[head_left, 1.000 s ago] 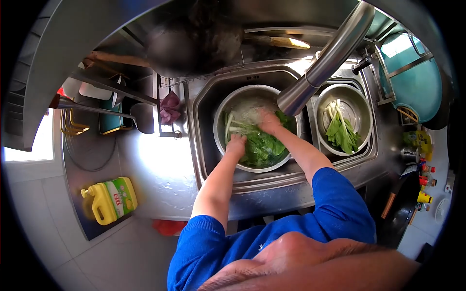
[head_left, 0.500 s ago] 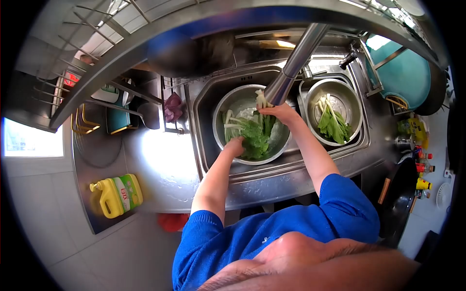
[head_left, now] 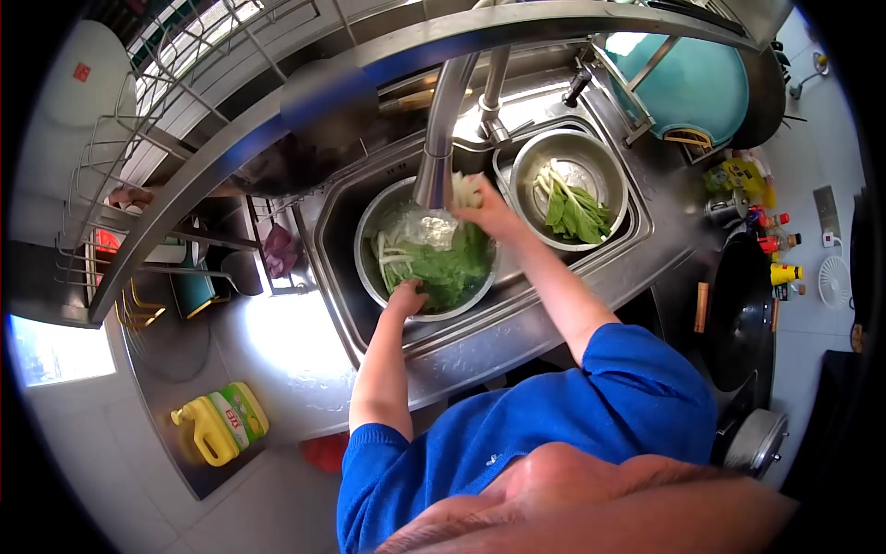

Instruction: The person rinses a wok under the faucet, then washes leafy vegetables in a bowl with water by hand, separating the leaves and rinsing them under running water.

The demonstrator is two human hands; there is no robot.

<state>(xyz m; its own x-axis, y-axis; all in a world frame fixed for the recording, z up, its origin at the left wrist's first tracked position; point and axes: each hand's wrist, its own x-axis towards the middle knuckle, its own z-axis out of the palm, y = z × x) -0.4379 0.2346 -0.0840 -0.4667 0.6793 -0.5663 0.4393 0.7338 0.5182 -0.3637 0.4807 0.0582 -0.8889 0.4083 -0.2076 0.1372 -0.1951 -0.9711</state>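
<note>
A large steel bowl point(head_left: 366, 268) stands in the left sink basin, holding water and leafy greens point(head_left: 443, 277) with white stalks. My left hand point(head_left: 406, 297) reaches over its near rim, fingers curled on the leaves. At the bowl's far right side, my right hand point(head_left: 491, 214) grips a bunch of the greens by its pale stalk ends point(head_left: 467, 191), just right of the tap spout point(head_left: 434, 180). Bubbling water shows below the spout. Some leaves are blurred under the water, and my fingertips are partly hidden.
In the right basin, a second steel bowl point(head_left: 614, 175) holds more greens point(head_left: 577, 212). A metal shelf rail point(head_left: 406, 51) arches overhead. A yellow jug point(head_left: 221, 423) stands at left; a black wok point(head_left: 738, 314) and several bottles are at right.
The view has turned, shifting the sink leftward. My right hand has moved slightly outward with the stalk ends, now right of the spout. Churning water shows more in the bowl.
</note>
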